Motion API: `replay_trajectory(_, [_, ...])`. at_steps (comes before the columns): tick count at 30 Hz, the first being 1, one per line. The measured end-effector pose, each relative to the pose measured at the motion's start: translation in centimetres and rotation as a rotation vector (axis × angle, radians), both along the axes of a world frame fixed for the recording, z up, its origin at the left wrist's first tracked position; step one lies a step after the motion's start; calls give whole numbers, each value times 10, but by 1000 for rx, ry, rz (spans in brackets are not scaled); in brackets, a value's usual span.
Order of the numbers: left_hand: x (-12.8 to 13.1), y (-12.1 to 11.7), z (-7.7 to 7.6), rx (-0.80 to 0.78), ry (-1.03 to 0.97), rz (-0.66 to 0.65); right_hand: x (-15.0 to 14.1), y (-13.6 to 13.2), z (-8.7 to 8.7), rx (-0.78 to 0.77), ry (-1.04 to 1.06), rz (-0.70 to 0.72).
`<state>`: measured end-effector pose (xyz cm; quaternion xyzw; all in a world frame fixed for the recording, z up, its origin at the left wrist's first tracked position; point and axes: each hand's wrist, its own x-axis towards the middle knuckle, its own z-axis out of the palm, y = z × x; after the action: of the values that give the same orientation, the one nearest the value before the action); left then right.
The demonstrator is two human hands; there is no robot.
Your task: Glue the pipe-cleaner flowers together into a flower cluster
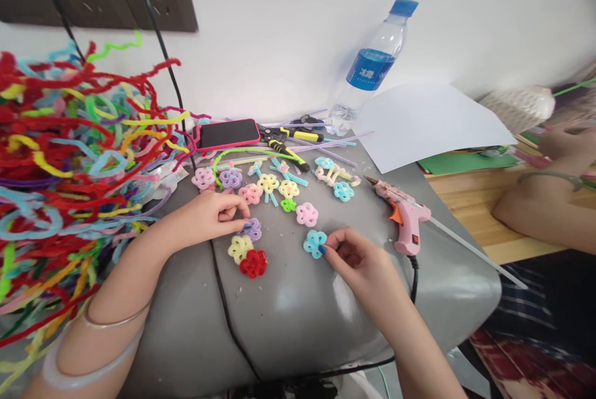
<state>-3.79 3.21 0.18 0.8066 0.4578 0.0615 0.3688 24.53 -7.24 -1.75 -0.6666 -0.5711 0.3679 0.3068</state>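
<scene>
Right hand point(356, 256) pinches the right edge of the blue chenille flower point(313, 244), round, face up; left hand's point(218, 216) fingers curl at the purple flower point(252, 229), grip unclear; pink glue gun point(405, 216) lies rightward, nozzle pointing up-left; black cable point(223, 300) runs beneath left forearm.

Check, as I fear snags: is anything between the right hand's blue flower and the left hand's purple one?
Nothing visible stands between the blue flower and purple flower; a pale pink flower lies beside that path.

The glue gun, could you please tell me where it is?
In the head view, the glue gun lies right of the right hand, in front of the white paper.
</scene>
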Motion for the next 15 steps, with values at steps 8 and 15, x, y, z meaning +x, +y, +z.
replay_trajectory(8, [0, 0, -2, 7, -9, -7, 8, -3, 1, -138, 336, 53])
replay_trajectory(15, [0, 1, -1, -19, 1, -8, -4, -2, 7, -145, 218, 236])
